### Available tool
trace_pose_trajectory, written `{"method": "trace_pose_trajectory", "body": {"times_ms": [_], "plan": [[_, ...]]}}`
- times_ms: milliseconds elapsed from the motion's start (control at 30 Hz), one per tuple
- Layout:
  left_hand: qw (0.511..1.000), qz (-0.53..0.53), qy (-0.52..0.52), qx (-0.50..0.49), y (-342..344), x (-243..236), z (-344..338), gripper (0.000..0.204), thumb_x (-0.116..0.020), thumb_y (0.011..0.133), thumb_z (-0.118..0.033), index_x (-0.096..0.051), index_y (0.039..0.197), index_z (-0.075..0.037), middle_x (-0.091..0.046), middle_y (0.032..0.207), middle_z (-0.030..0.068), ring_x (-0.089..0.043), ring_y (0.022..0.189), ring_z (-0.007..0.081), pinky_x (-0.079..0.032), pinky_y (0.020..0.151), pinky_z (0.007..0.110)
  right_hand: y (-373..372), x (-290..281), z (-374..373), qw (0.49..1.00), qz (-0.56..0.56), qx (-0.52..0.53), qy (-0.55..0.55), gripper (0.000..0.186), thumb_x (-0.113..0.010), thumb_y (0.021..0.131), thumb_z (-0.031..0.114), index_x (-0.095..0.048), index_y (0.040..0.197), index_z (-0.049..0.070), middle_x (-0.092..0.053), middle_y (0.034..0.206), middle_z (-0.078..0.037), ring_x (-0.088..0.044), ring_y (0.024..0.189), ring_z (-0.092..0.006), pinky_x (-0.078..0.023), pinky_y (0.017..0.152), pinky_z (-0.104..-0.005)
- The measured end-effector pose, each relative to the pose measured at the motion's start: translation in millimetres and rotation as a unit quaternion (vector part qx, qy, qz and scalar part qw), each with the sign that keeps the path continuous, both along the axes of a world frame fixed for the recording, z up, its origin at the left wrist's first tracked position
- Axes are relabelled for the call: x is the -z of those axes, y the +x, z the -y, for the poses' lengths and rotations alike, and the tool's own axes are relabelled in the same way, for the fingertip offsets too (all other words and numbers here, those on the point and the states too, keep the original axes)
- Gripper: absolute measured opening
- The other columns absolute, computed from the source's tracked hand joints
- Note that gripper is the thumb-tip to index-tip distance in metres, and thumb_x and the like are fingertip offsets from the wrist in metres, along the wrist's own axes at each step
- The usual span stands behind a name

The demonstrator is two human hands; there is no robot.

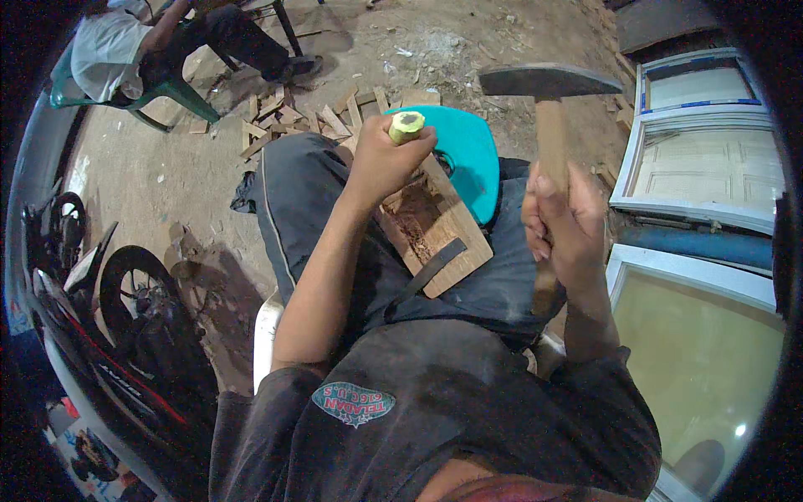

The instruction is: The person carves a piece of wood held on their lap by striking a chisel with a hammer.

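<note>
My left hand (389, 155) is wrapped round the yellow-green handle of a chisel (406, 125), held upright over a wooden block; its blade is hidden below my fist. The wooden block (473, 251) lies slantwise across my lap, with a rough hollow cut into its top and wood chips inside. Across the block's near end runs a dark strap (435, 268). In my right hand (569, 226) is a hammer (549, 84), gripped by its wooden handle. The dark metal head is raised, to the right of the chisel and apart from it.
A teal plastic stool (468, 159) stands just beyond my knees. Wood offcuts (276, 121) litter the dirt floor ahead. White-framed panels (694, 276) lie at the right, a motorcycle (125, 309) stands at the left. Another person (113, 54) sits on a green chair (188, 100) at far left.
</note>
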State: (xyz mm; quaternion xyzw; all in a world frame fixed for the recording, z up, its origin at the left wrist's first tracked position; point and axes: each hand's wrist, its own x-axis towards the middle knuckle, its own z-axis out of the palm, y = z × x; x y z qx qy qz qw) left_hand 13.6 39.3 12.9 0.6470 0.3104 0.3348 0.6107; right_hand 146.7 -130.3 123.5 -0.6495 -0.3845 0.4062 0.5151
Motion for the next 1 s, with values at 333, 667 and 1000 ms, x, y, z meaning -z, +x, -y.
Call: {"method": "trace_pose_trajectory", "body": {"times_ms": [333, 667, 1000], "plan": [[1.000, 0.009, 0.004, -0.004, 2, 4, 3, 0.020, -0.067, 0.078, -0.012, -0.055, 0.067, -0.001, -0.052, 0.061, 0.0005, -0.048, 0.057, 0.0075, -0.039, 0.053, 0.027, 12, -10, 4, 0.999, 0.034, 0.024, 0.029, 0.023, -0.044, 0.100, 0.027, -0.046, 0.100, 0.004, -0.041, 0.061, -0.001, -0.035, 0.042, -0.0044, -0.029, 0.038, -0.0187], [0.995, -0.029, 0.082, 0.038, 8, 5, 5, 0.020, -0.068, 0.076, -0.013, -0.056, 0.067, 0.001, -0.053, 0.056, 0.0036, -0.048, 0.051, 0.0114, -0.041, 0.050, 0.030, 12, -11, 3, 1.000, 0.001, 0.026, -0.016, 0.031, -0.049, 0.097, 0.035, -0.047, 0.094, 0.004, -0.045, 0.063, -0.002, -0.036, 0.041, -0.0052, -0.028, 0.035, -0.0201], [0.991, -0.085, 0.019, 0.099, 19, 2, 7, 0.016, -0.066, 0.074, -0.014, -0.060, 0.072, 0.001, -0.057, 0.060, 0.0040, -0.051, 0.054, 0.0110, -0.043, 0.054, 0.030, 19, 47, 7, 0.980, -0.124, 0.147, 0.048, 0.029, -0.055, 0.094, 0.037, -0.051, 0.095, 0.008, -0.050, 0.065, -0.003, -0.042, 0.040, -0.0101, -0.033, 0.034, -0.0220]]}}
